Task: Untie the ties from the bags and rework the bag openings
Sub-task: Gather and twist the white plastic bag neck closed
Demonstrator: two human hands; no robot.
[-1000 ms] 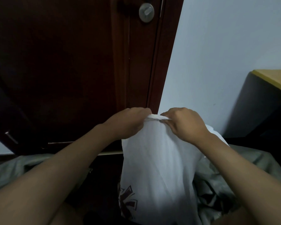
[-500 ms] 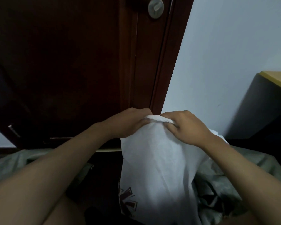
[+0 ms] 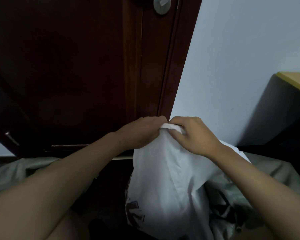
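Note:
A white bag (image 3: pixel 164 181) with a dark red print near its bottom stands upright in front of me. Its top edge is bunched together between my two hands. My left hand (image 3: pixel 140 132) grips the bunched top from the left, fingers curled round it. My right hand (image 3: pixel 190 134) pinches the same bunched top from the right, thumb pressed on the folded rim. The two hands touch each other at the bag's top. No tie shows; the fingers hide the gathered part.
A dark wooden door (image 3: pixel 73 70) with a round metal lock (image 3: pixel 162 5) stands close behind the bag. A pale wall (image 3: pixel 241 58) is to the right. A dark cabinet with a yellow top (image 3: pixel 294 82) is at far right. Grey-green bags (image 3: pixel 270 172) lie around.
My hands have drawn closer together, gathering the bag's top edge into a tight bunch. The view has shifted slightly.

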